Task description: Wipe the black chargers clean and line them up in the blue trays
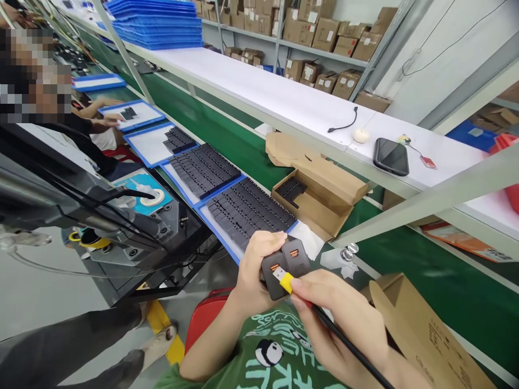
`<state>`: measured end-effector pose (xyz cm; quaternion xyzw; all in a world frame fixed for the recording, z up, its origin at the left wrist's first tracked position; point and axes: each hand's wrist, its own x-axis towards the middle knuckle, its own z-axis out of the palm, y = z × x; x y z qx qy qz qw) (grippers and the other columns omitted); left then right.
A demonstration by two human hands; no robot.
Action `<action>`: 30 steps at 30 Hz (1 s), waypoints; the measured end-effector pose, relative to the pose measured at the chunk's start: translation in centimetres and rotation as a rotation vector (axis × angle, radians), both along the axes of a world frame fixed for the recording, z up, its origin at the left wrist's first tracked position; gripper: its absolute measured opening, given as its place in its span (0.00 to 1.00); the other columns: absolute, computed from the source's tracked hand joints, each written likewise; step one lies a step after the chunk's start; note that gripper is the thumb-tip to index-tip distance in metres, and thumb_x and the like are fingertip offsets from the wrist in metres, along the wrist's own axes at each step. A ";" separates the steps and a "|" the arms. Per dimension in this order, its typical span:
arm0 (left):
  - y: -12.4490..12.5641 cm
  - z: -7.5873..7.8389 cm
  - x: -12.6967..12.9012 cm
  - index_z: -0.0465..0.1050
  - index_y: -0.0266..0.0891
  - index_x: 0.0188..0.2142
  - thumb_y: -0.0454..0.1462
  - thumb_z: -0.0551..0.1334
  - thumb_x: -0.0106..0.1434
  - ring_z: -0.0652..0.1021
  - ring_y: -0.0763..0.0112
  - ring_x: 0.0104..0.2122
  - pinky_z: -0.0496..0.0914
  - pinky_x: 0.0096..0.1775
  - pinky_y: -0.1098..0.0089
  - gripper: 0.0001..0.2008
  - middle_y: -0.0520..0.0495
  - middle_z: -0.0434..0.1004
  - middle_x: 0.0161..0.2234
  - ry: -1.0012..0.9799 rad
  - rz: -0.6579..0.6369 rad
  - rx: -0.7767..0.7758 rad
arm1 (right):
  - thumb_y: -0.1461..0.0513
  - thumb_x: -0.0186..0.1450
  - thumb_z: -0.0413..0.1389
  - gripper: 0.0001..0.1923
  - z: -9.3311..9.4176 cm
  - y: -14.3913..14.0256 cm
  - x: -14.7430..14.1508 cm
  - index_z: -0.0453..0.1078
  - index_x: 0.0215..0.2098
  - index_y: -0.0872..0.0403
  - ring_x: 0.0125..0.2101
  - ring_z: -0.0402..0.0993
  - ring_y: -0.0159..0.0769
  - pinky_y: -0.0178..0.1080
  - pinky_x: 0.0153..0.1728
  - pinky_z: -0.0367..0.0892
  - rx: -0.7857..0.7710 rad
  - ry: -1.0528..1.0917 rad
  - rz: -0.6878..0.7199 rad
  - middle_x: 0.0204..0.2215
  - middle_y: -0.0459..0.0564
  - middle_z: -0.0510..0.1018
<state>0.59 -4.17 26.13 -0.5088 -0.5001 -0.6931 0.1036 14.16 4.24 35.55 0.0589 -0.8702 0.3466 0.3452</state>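
My left hand [254,265] grips two small dark grey charger blocks [286,266] side by side, each showing an orange port. My right hand [344,319] pinches a yellow USB plug [284,280] on a black cable [348,346], its metal tip at the port of the left block. Both hands are held low in front of my green shirt, just short of the nearest blue tray [227,243] filled with rows of black parts.
Several blue trays of black parts [205,168] line the green belt [227,140]. An open cardboard box [320,202] holds a few parts; another box [425,335] sits at right. A phone [391,156] lies on the white shelf. A person works at far left beside a black machine [121,227].
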 end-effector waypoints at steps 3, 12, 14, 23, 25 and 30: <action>0.1 0.1 0.0 0.68 0.35 0.58 0.50 0.64 0.67 0.77 0.58 0.48 0.74 0.49 0.56 0.27 0.35 0.76 0.48 0.064 0.056 -0.011 | 0.78 0.63 0.54 0.18 -0.1 -0.2 -0.4 0.71 0.49 0.59 0.34 0.80 0.35 0.37 0.37 0.80 0.024 0.027 -0.032 0.35 0.53 0.81; -0.4 0.4 0.3 0.68 0.32 0.57 0.39 0.61 0.69 0.79 0.55 0.48 0.76 0.47 0.54 0.20 0.34 0.79 0.45 0.254 0.283 -0.112 | 0.77 0.63 0.57 0.16 0.1 -0.8 -0.2 0.70 0.46 0.58 0.34 0.80 0.34 0.34 0.38 0.78 0.152 0.013 -0.229 0.35 0.52 0.81; -0.6 0.5 0.4 0.68 0.32 0.57 0.37 0.61 0.68 0.79 0.55 0.47 0.76 0.46 0.54 0.19 0.35 0.79 0.44 0.291 0.326 -0.124 | 0.76 0.64 0.56 0.15 0.4 -0.5 -0.1 0.70 0.45 0.57 0.33 0.80 0.34 0.34 0.37 0.78 0.147 -0.037 -0.195 0.34 0.51 0.80; -1.0 0.8 0.3 0.68 0.34 0.56 0.32 0.62 0.64 0.81 0.54 0.43 0.77 0.42 0.55 0.21 0.36 0.82 0.42 0.343 0.391 -0.192 | 0.70 0.69 0.54 0.06 -0.8 1.3 -1.2 0.67 0.36 0.53 0.29 0.75 0.32 0.34 0.31 0.73 -0.109 -0.225 -0.013 0.30 0.47 0.77; -0.9 0.5 0.0 0.68 0.35 0.57 0.32 0.62 0.64 0.82 0.55 0.42 0.77 0.41 0.55 0.21 0.36 0.82 0.41 0.338 0.391 -0.207 | 0.69 0.69 0.54 0.06 -1.4 1.4 -1.7 0.67 0.35 0.53 0.28 0.74 0.31 0.34 0.30 0.72 -0.124 -0.235 -0.006 0.30 0.47 0.77; -1.3 -0.2 -0.6 0.67 0.35 0.58 0.31 0.62 0.63 0.82 0.54 0.44 0.77 0.42 0.54 0.23 0.36 0.82 0.43 0.379 0.404 -0.236 | 0.72 0.69 0.53 0.08 -1.9 1.3 -2.0 0.70 0.40 0.54 0.30 0.77 0.31 0.33 0.32 0.75 0.003 -0.125 -0.030 0.32 0.49 0.79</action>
